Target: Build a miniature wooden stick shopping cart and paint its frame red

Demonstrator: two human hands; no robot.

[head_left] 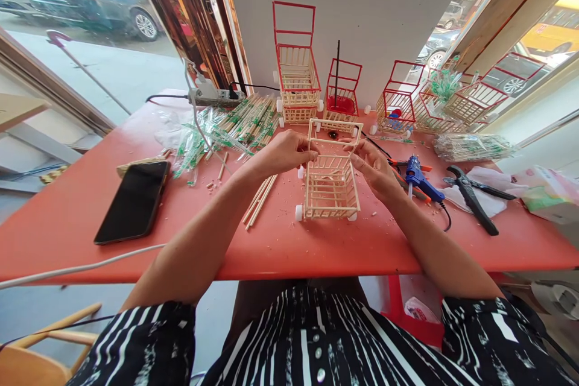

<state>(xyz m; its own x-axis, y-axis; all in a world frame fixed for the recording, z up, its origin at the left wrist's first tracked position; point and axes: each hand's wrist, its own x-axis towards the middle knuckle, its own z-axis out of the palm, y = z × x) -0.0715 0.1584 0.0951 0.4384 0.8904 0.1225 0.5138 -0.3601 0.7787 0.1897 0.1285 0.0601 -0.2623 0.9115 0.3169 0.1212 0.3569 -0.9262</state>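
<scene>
A small shopping cart model [332,193], made of plain wooden sticks with white wheels, stands on the red table in front of me. My left hand [289,152] pinches the left upright of its handle frame, near the basket's back edge. On the opposite side, my right hand [371,163] has its fingers closed around the right upright of the same frame. Several loose sticks [260,200] lie on the table just left of the cart. A blue glue gun [420,178] rests to the right of my right hand.
Red-trimmed carts [298,72] line the back wall. Wrapped chopsticks [251,117] and torn wrappers pile at back left, near a power strip [215,98]. A black phone [133,202] lies left; pliers [473,193] and a tissue pack [549,193] lie right. A white cable [85,266] crosses the front edge.
</scene>
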